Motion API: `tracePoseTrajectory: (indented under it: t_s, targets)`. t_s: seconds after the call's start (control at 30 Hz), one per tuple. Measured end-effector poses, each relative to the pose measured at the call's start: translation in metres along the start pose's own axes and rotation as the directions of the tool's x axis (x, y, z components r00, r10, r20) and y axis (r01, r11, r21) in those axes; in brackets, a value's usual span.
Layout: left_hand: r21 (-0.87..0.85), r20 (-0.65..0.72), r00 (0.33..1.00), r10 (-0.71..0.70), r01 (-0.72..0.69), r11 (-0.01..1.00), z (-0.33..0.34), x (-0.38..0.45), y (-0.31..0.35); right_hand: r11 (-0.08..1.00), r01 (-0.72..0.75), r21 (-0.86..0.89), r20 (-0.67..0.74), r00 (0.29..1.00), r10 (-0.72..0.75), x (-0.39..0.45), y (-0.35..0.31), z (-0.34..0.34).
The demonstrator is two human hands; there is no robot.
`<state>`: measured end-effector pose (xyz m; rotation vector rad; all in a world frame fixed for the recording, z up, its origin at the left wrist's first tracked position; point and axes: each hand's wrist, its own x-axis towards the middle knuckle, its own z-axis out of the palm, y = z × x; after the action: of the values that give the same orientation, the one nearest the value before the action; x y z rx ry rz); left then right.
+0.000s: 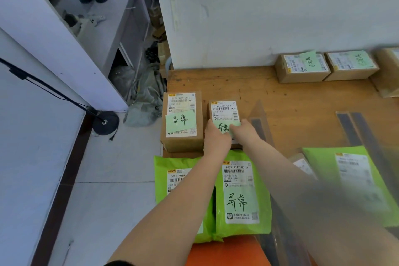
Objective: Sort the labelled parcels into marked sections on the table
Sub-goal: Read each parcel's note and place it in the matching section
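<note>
A small brown cardboard parcel [224,110] with a white label and a green handwritten note lies on the wooden table [291,97]. My left hand [216,138] grips its near left side and my right hand [248,130] grips its near right side. Beside it on the left sits a larger brown box [182,123] with the same green note. Nearer to me lie two green mailer bags [241,196] [172,181] with labels, partly under my forearms.
Two labelled brown boxes [302,68] [350,65] stand against the back wall, another at the far right edge. A green bag [349,175] lies at right, blurred. Dark tape strips [354,127] mark the table. An orange surface [226,252] lies below. The floor drops off left of the table.
</note>
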<state>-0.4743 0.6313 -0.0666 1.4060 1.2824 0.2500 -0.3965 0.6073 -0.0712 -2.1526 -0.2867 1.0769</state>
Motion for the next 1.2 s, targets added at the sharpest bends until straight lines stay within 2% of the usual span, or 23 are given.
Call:
tracePoseTrajectory:
  t_s: [0.23,0.33,0.4,0.53,0.67,0.77,0.87,0.97,1.07,1.2]
  targets:
    - [0.000,-0.001,0.995,0.095,-0.095,0.995,-0.005,-0.017,0.003,0.997,0.077,-0.009,-0.050,0.996,-0.078,-0.019,0.001,-0.001]
    - [0.008,-0.021,0.988,0.155,-0.155,0.988,-0.016,-0.030,0.017,0.970,0.211,-0.118,-0.078,0.972,-0.221,-0.040,-0.004,-0.013]
    - [0.021,-0.029,0.970,0.243,-0.242,0.970,-0.025,-0.037,0.030,0.939,0.304,-0.159,-0.084,0.944,-0.320,-0.057,-0.010,-0.024]
    - [0.220,0.039,0.900,0.435,-0.432,0.875,-0.041,-0.053,0.059,0.876,0.413,-0.250,-0.112,0.886,-0.449,-0.096,-0.025,-0.055]
    - [0.458,0.095,0.845,0.527,-0.507,0.730,-0.050,-0.073,0.087,0.788,0.478,-0.387,-0.099,0.828,-0.551,-0.133,-0.034,-0.093]
    - [0.594,0.124,0.793,0.596,-0.541,0.595,-0.045,-0.098,0.105,0.711,0.458,-0.534,-0.102,0.800,-0.592,-0.153,-0.034,-0.123]
    - [0.704,0.157,0.760,0.630,-0.534,0.469,-0.030,-0.126,0.122,0.577,0.404,-0.710,-0.093,0.758,-0.646,-0.168,-0.027,-0.158]
    - [0.792,0.166,0.737,0.655,-0.496,0.358,-0.006,-0.155,0.135,0.508,0.351,-0.787,-0.101,0.739,-0.666,-0.185,-0.013,-0.198]
    - [0.844,0.181,0.737,0.651,-0.456,0.282,0.027,-0.183,0.143,0.447,0.288,-0.847,-0.121,0.715,-0.689,-0.198,0.009,-0.237]
    - [0.861,0.199,0.724,0.660,-0.451,0.236,0.077,-0.210,0.144,0.355,0.218,-0.909,-0.124,0.672,-0.730,-0.213,0.042,-0.290]
